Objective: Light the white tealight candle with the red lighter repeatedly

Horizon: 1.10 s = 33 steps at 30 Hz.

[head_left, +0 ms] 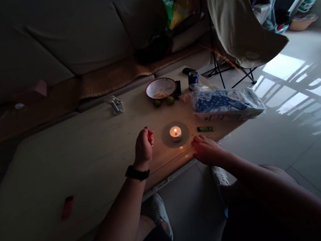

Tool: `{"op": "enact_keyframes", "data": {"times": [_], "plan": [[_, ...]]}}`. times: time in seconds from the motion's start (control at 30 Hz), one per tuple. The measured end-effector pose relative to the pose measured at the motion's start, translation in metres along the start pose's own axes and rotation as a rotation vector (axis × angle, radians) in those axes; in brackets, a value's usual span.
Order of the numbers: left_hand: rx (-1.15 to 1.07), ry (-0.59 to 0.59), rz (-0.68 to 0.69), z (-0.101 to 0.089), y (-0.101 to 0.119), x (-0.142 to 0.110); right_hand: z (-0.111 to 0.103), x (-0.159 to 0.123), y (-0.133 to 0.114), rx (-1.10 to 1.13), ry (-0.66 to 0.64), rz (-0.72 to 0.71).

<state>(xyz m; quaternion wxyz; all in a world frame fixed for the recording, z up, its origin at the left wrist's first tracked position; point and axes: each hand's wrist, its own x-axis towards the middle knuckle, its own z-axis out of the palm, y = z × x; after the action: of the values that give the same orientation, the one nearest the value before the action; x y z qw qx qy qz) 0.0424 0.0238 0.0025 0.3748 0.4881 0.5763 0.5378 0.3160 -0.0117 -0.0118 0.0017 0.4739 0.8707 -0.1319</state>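
A lit tealight candle (175, 132) burns on a round grey disc (168, 139) near the front edge of a low pale table (81, 151). My left hand (144, 148), with a black band on its wrist, hovers just left of the candle, curled into a loose fist with something small and dark at the fingertips. My right hand (207, 150) rests on the table's front edge just right of the disc, fingers curled down. A green lighter (205, 129) lies on the table just beyond my right hand.
A bowl with food (160, 88), two small green fruits (163, 101), a drink can (193, 78) and a blue-and-white plastic pack (227, 103) stand at the table's far right. A red object (67, 207) lies at the near left. Behind are a sofa (56, 43) and a folding chair (236, 22).
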Motion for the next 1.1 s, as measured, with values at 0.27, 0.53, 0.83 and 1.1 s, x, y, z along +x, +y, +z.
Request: {"op": "enact_keyframes", "data": {"times": [0.27,0.53,0.83,1.1], "plan": [[-0.326,0.044,-0.162,-0.020,0.004,0.002,0.002,-0.001,0.000,-0.031,0.039,-0.030],[-0.371,0.061,-0.200,-0.020,0.006,-0.001,0.000,-0.001,0.000,-0.034,0.033,-0.026],[-0.384,0.037,-0.204,-0.020,0.004,-0.002,0.002,-0.001,0.001,-0.027,0.038,-0.037],[-0.431,0.048,-0.248,-0.018,0.004,-0.001,0.005,0.000,0.002,-0.036,0.058,-0.037]]}}
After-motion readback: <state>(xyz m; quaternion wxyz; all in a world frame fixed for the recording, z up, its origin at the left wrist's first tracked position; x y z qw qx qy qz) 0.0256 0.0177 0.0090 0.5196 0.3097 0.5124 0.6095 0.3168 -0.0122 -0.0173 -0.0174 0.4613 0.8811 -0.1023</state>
